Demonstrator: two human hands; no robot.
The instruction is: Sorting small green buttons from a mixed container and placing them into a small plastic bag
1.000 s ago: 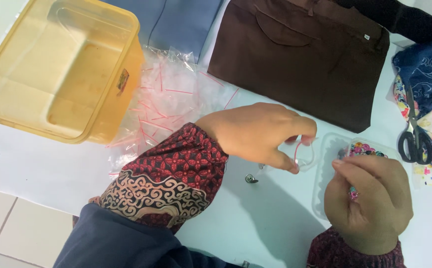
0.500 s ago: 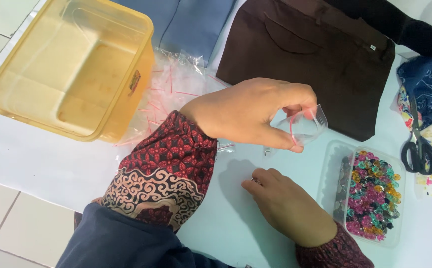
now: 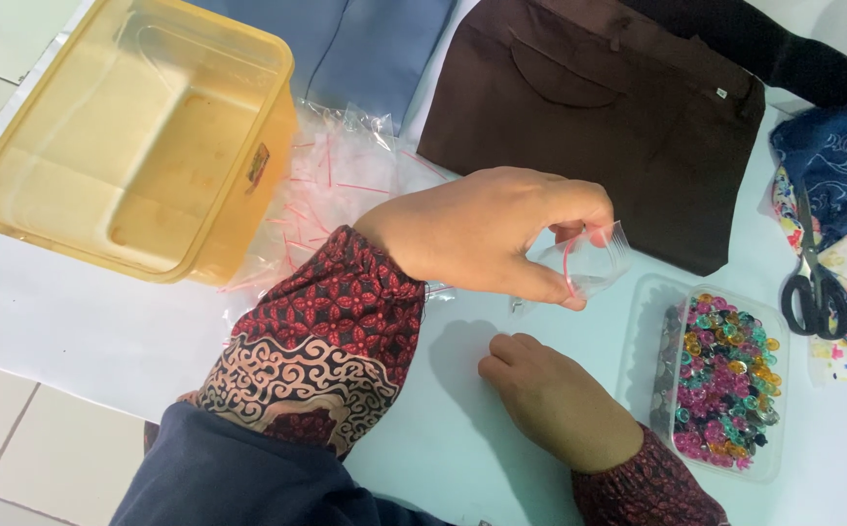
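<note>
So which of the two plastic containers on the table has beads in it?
The small clear tray beside the right hand, full of coloured beads. The big yellow tub at far left is empty.

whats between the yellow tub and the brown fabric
In the head view, a heap of small clear bags with red strips lies between the yellow tub and the brown fabric, with blue cloth behind it.

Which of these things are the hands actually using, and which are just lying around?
In use:
left hand
small clear zip bag
right hand
tray of coloured beads

Lying about:
yellow tub
pile of spare bags
brown cloth
scissors
</note>
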